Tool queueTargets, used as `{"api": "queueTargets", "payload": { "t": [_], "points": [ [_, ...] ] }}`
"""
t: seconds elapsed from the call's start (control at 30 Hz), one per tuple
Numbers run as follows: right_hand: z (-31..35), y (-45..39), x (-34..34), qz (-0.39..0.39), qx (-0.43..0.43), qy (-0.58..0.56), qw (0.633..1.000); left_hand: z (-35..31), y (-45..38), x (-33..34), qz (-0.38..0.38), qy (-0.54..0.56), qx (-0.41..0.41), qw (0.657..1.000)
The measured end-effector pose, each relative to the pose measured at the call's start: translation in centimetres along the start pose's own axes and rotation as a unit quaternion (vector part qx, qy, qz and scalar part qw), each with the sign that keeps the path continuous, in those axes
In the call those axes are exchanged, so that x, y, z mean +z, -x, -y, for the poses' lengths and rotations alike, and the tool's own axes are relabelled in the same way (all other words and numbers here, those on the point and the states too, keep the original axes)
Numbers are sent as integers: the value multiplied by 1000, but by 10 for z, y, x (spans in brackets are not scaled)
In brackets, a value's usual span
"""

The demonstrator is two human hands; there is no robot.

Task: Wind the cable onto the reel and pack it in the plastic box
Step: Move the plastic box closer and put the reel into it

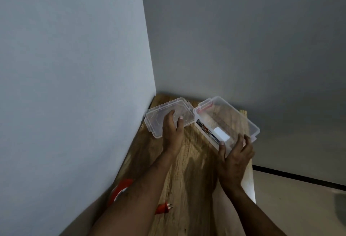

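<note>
A clear plastic box (pixel 249 121) with a red latch stands open at the far end of the wooden table. Its near corner sits between the thumb and curled fingers of my right hand (pixel 235 158). The clear lid (pixel 157 117) lies apart to the box's left, near the wall corner; my left hand (pixel 173 132) holds its near edge, thumb on the rim and fingers beneath. A red and white reel (pixel 119 190) shows beside my left forearm, partly hidden by it. A red plug (pixel 163 207) lies on the table under that arm. The cable itself is hidden.
Two grey walls meet just behind the box and lid. The wooden table (pixel 194 170) is narrow, with its right edge close to my right hand and floor below beyond it.
</note>
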State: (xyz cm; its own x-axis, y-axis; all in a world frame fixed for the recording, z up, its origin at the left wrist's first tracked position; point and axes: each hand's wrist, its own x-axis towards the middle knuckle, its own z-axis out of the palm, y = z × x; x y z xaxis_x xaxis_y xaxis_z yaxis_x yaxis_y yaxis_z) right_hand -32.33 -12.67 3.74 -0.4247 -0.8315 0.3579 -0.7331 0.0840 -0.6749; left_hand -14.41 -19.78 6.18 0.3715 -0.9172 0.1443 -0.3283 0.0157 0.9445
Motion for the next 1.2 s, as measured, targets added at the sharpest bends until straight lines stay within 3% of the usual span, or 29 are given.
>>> {"api": "queueTargets", "payload": {
  "t": [0.37,0.63,0.9,1.2],
  "points": [
    [-14,-28,37,-31,117,-95,988,-6,-87,70,125,55,-96,986],
    [-21,-34,36,-38,178,-168,969,6,-101,94,268,25,-165,949],
    [-18,-31,30,-30,173,-185,967,-5,-79,78,228,45,-189,954],
    [-14,-12,-4,18,147,-198,969,-15,-17,28,129,49,-173,975]
  ]
}}
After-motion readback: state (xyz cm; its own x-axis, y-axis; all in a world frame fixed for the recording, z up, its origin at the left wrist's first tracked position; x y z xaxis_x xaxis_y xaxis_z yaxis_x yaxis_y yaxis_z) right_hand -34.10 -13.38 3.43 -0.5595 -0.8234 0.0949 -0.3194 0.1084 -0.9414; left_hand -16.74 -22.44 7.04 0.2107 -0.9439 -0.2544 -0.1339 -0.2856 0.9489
